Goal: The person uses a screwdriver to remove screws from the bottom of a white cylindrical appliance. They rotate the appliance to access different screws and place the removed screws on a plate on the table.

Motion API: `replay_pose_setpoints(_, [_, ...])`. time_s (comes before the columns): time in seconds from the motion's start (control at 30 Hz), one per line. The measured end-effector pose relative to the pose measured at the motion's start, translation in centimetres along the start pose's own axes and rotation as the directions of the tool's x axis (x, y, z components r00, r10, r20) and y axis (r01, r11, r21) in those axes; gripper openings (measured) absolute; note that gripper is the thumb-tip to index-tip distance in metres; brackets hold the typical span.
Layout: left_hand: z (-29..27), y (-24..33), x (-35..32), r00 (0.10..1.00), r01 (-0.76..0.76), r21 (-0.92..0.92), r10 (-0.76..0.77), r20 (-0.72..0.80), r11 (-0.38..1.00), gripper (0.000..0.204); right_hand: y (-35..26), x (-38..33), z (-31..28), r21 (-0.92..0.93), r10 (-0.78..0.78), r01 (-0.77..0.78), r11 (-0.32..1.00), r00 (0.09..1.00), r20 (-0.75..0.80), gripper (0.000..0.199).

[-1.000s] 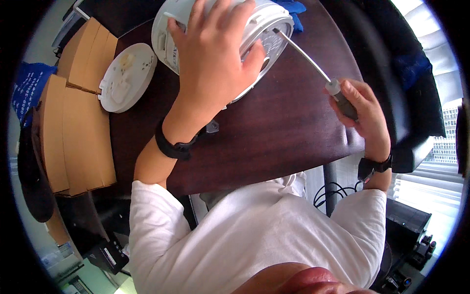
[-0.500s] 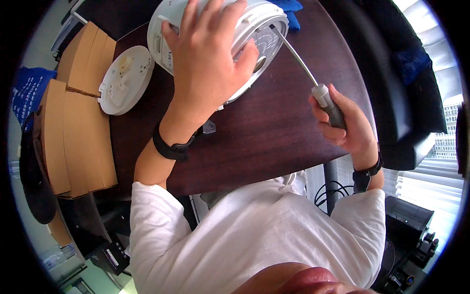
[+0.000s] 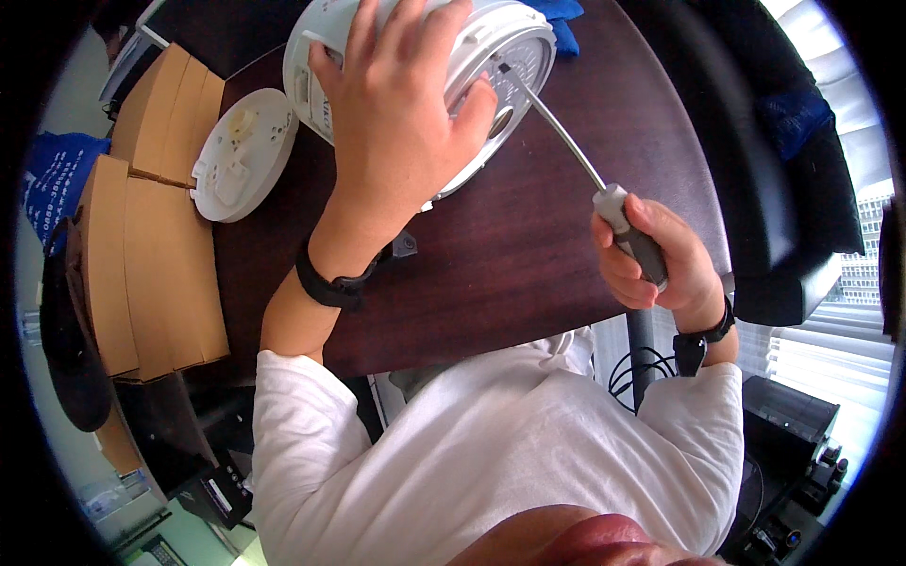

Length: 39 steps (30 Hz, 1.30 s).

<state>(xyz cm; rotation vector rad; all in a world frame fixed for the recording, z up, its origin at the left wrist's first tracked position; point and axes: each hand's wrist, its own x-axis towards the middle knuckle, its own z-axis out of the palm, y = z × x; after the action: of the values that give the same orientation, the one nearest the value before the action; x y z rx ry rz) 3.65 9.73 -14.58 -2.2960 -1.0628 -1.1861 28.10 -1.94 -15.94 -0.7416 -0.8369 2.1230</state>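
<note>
We count one white cooker (image 3: 491,57) lying on its side at the worktop's (image 3: 510,255) far edge, and one screwdriver (image 3: 604,198) reaching to it. One round white plate (image 3: 247,156) lies near the left edge. Two hands are ours: left hand (image 3: 396,132), right hand (image 3: 656,259), each wrist with one black band, two in all. Beyond the left edge we see several brown boxes (image 3: 142,236); their exact number is unclear. One blue cloth (image 3: 562,19) shows at the far edge.
</note>
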Motion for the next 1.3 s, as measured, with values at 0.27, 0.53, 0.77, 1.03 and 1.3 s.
replay_pose_setpoints(0.27, [0.1,0.1,0.1,1.000,-0.003,0.017,0.003,-0.001,1.000,0.049,0.4,0.4,-0.5,0.135,-0.024,0.012,0.991,0.996,0.090,0.043])
replay_pose_setpoints(0.53, [0.0,0.2,0.1,1.000,0.001,0.012,-0.001,0.013,1.000,0.048,0.7,0.4,-0.5,0.197,-0.060,0.027,0.980,0.984,0.168,0.045])
replay_pose_setpoints(0.77, [0.1,0.1,0.1,1.000,-0.010,0.003,0.010,-0.003,1.000,0.048,0.6,0.4,-0.1,0.245,-0.049,0.011,0.969,0.988,0.149,0.045])
replay_pose_setpoints(1.03, [0.1,0.0,0.1,1.000,-0.013,0.021,0.013,-0.003,1.000,0.048,0.7,0.3,0.1,0.279,-0.053,0.012,0.960,0.988,0.143,0.044])
replay_pose_setpoints(1.3, [0.1,0.1,0.1,1.000,-0.002,0.017,0.002,0.004,1.000,0.048,0.3,0.1,0.9,0.315,-0.016,-0.032,0.948,0.989,0.150,0.045])
